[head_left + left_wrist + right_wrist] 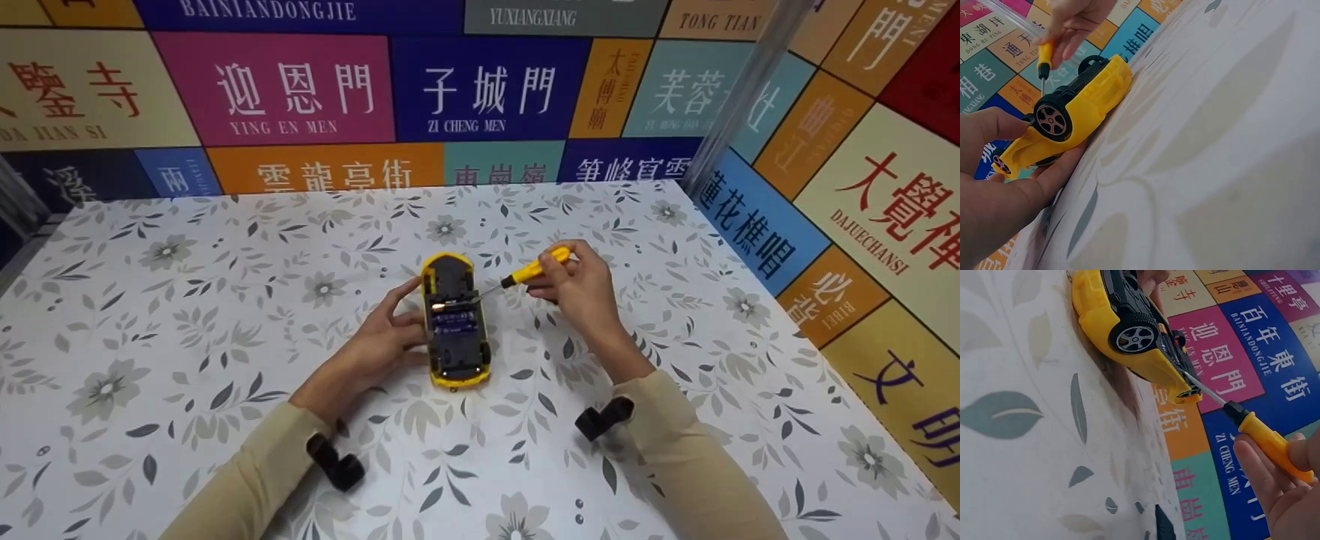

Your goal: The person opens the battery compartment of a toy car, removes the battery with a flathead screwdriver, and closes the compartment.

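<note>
A yellow toy car [454,352] lies upside down on the table, its black underside facing up. Blue batteries [455,321] show in an opening in the middle of the underside. My left hand [379,330] holds the car along its left side, thumb and fingers on the body, as the left wrist view also shows. In my right hand [581,289] a yellow screwdriver [536,268] is gripped by its handle. Its metal shaft [1207,389] slants down to the underside, with the tip right at the car beside the battery opening.
A white tablecloth [225,300] with grey flowers and leaves covers the table. Colourful panels with Chinese lettering [491,90] stand behind and to the right. Black camera mounts [337,463] sit at both wrists, over beige sleeves.
</note>
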The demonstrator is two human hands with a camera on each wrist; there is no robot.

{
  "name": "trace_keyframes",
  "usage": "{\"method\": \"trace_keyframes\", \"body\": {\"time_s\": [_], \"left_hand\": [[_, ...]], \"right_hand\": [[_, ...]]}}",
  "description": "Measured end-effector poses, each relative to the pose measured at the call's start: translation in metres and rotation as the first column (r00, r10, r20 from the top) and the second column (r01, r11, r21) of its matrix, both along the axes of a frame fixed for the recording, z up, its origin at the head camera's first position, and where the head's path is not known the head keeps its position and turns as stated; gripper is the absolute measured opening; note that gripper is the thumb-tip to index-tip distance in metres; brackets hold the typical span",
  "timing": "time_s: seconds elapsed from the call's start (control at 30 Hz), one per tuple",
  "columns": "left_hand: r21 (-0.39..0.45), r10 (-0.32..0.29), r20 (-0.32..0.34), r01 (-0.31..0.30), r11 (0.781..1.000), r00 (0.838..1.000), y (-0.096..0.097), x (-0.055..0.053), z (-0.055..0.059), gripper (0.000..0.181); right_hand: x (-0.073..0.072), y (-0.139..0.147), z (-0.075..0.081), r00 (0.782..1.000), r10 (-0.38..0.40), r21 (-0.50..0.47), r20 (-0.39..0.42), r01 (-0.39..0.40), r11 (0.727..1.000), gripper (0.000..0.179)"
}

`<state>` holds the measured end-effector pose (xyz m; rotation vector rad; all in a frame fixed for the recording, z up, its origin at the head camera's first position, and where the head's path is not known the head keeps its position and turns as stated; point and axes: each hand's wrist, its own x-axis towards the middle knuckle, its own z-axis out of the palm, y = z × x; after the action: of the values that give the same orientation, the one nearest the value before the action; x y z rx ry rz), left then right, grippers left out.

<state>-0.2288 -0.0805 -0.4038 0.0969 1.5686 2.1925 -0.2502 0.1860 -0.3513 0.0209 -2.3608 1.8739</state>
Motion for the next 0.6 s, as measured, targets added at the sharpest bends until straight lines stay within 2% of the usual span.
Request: {"method": "trace_keyframes", "body": {"time_s": [0.17,0.37,0.6], "left_hand": [[-0.020,0.011,0.013,-0.010,1.000,1.000,0.000,0.000,0.002,0.091],[-0.009,0.011,0.002,-0.011,1.000,1.000,0.001,0.000,0.000,0.093],[0.011,0.001,-0.005,0.000,1.000,1.000,0.000,0.000,-0.001,0.093]], "right_hand": [[0.014,-0.006,0.012,0.984,0.032,0.130,-0.173,-0.009,0.991,0.018],[0.026,-0.013,0.020,0.961,0.083,0.283,-0.265,-0.004,0.959,0.017],[0.034,-0.020,0.020,0.922,0.125,0.400,-0.367,0.035,0.916,0.018]]}}
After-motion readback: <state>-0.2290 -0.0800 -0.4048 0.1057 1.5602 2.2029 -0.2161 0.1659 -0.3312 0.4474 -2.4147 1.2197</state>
